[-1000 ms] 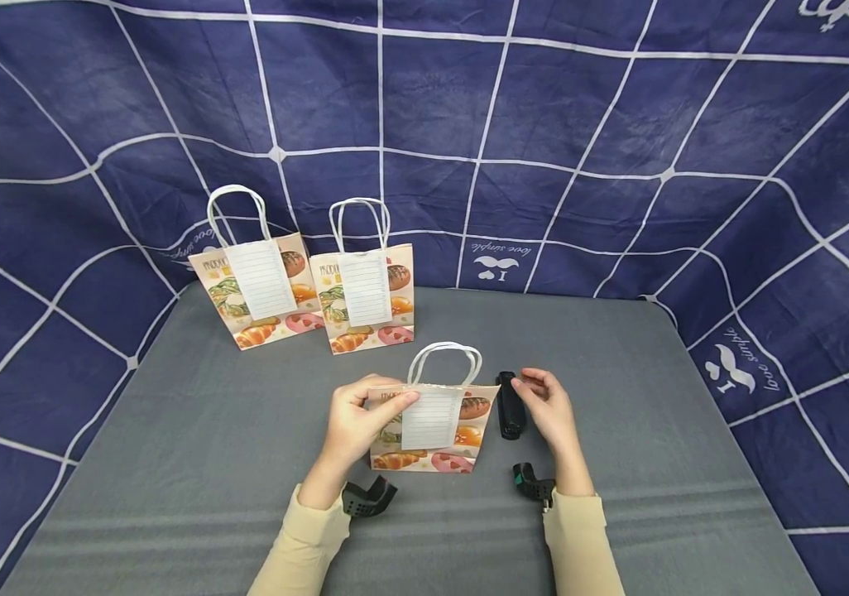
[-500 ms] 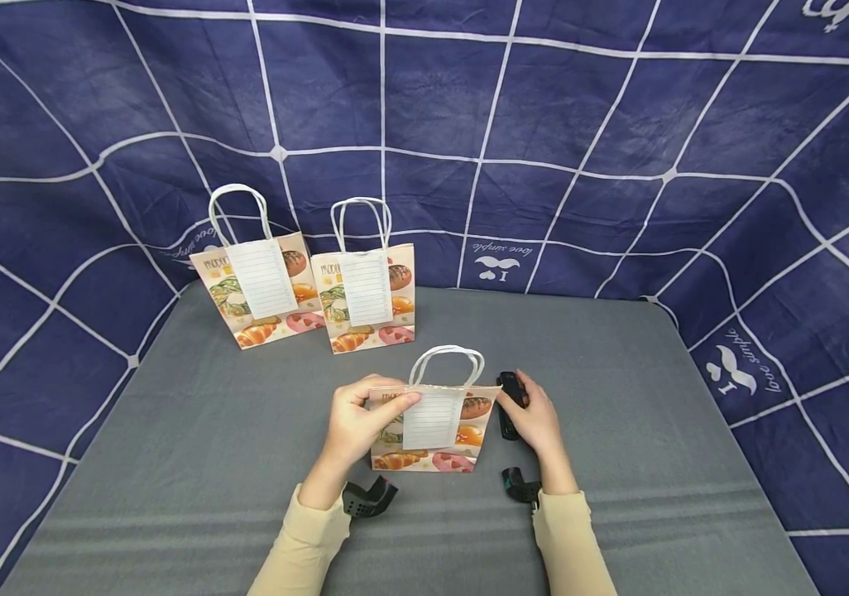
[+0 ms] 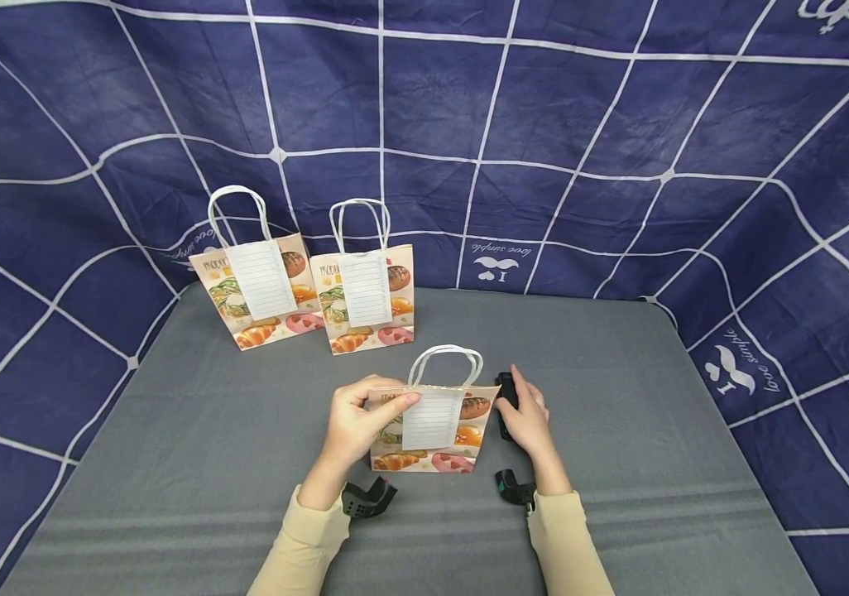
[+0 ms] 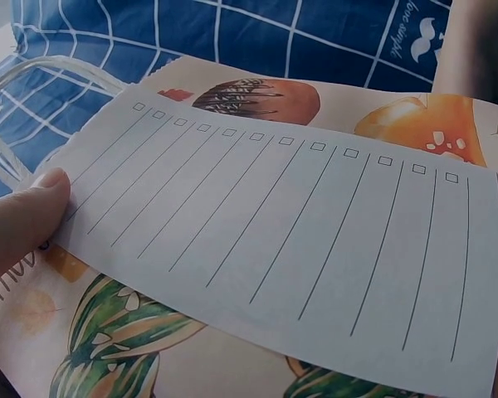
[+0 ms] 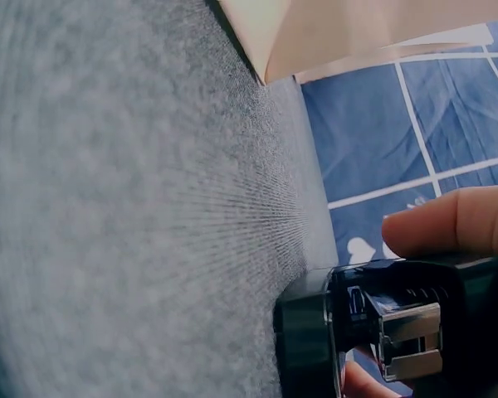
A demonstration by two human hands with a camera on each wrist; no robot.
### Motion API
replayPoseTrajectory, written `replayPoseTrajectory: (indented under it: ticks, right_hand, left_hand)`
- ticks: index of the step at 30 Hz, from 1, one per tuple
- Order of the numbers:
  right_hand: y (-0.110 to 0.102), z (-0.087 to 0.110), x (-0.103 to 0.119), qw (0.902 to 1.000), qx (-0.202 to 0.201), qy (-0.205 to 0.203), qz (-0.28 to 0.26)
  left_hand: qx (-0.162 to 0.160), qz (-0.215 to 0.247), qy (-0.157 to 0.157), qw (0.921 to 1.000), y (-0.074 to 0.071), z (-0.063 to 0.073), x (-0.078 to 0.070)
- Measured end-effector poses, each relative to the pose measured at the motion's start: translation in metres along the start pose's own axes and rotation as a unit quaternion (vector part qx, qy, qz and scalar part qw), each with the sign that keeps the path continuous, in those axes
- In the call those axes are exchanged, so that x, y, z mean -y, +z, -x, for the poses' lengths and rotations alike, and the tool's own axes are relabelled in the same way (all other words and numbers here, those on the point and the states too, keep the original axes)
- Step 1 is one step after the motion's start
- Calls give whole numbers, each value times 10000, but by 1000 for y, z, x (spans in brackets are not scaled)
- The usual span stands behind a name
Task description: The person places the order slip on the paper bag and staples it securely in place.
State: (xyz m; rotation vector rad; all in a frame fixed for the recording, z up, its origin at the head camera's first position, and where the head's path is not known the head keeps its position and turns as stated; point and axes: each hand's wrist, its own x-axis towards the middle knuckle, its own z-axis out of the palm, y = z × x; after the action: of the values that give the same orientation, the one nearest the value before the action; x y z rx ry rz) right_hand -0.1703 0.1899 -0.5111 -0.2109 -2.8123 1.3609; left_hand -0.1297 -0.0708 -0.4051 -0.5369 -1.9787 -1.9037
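Note:
My left hand [image 3: 353, 424] pinches the top left edge of a paper gift bag [image 3: 460, 460] printed with bread and pastries. Its thumb presses a white checklist slip [image 3: 427, 424] against the bag's front, and in the left wrist view the slip [image 4: 315, 240] shows ruled lines with small boxes. White twisted handles [image 3: 447, 354] stand up from the bag. To the bag's right, my right hand [image 3: 529, 420] grips a black stapler [image 3: 505, 387] lying on the table. In the right wrist view the stapler [image 5: 309, 336] has its metal front end towards the camera, with the thumb along one side.
Two matching bags stand at the back left, a tilted one [image 3: 246, 333] and a straighter one [image 3: 356, 341], each with a slip on its front. A grey cloth covers the table [image 3: 618, 372]. Behind and at the sides hangs a blue gridded curtain [image 3: 544, 108].
My right hand has moved left onto the stapler and closed round it; earlier its fingers only touched the stapler's side. The left hand, the bag and the slip have stayed almost still.

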Motion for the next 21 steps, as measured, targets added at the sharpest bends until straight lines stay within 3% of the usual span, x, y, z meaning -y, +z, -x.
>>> replayPoseTrajectory:
  ticks: [9,21]
  right_hand:
    - [-3,1,6,9998,-179,-120,0]
    - [-14,3,16,9980,-292,-400,-390]
  left_hand:
    - [-27,9,-92,10000,0,1,-1]
    - [-26,42,-105,9999,0,0,-3]
